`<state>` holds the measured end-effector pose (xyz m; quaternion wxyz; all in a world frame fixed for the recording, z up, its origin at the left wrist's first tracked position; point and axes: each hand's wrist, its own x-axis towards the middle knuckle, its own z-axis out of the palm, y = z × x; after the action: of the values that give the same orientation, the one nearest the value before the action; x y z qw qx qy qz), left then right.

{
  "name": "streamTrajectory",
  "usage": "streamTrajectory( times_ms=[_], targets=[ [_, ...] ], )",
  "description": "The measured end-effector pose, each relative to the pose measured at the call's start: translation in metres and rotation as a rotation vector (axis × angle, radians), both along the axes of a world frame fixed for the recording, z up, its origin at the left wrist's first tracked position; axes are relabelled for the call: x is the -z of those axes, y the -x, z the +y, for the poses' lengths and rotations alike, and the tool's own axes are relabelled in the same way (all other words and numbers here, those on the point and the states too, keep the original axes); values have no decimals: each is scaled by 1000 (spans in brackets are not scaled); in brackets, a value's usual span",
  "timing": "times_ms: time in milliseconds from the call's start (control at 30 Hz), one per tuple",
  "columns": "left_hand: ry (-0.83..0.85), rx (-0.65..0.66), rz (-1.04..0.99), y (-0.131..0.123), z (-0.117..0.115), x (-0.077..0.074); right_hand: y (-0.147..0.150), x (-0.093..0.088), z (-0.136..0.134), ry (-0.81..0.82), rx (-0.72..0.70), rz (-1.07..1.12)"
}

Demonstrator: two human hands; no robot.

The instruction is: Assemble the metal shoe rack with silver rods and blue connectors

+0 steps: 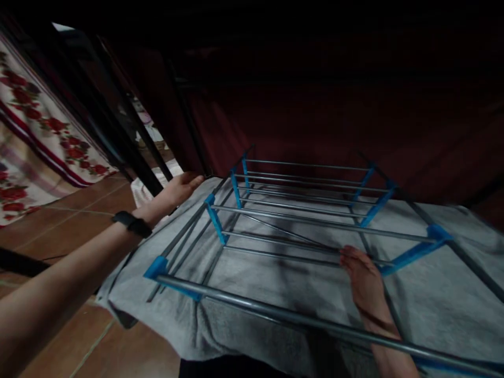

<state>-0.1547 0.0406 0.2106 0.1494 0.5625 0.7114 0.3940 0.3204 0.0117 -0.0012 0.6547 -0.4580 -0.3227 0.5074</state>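
Observation:
A rack of grey metal tubes with blue plastic connectors, which looks like a shoe rack, lies on a grey cloth. My right hand reaches in under the front tube. Its fingers are closed at a thin metal tube that slants across the rack's lower part; exactly how they grip it is partly hidden. Past the rack's left side, my left hand lies on the cloth's far left edge. Its fingers are stretched out, and nothing shows in them. A dark band circles the left wrist.
Behind the rack hangs a dark red curtain. Black metal posts stand at the left, beside a floral cloth. Terracotta floor tiles show below. A dark bar juts in from the left edge.

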Motion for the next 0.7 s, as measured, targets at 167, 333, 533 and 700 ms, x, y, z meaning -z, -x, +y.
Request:
streamTrajectory(
  times_ms=[167, 333, 533, 700],
  targets=[
    [201, 64, -555, 4, -10, 45, 62, -36, 22, 131, -311, 190],
    [262, 130, -748, -16, -5, 57, 105, -54, 38, 131, -418, 352],
    [306, 262, -594, -7, 3, 64, 131, -57, 48, 35, -385, 323],
    [301, 282, -577, -8, 1, 64, 138, -63, 46, -91, -436, 243]
  ],
)
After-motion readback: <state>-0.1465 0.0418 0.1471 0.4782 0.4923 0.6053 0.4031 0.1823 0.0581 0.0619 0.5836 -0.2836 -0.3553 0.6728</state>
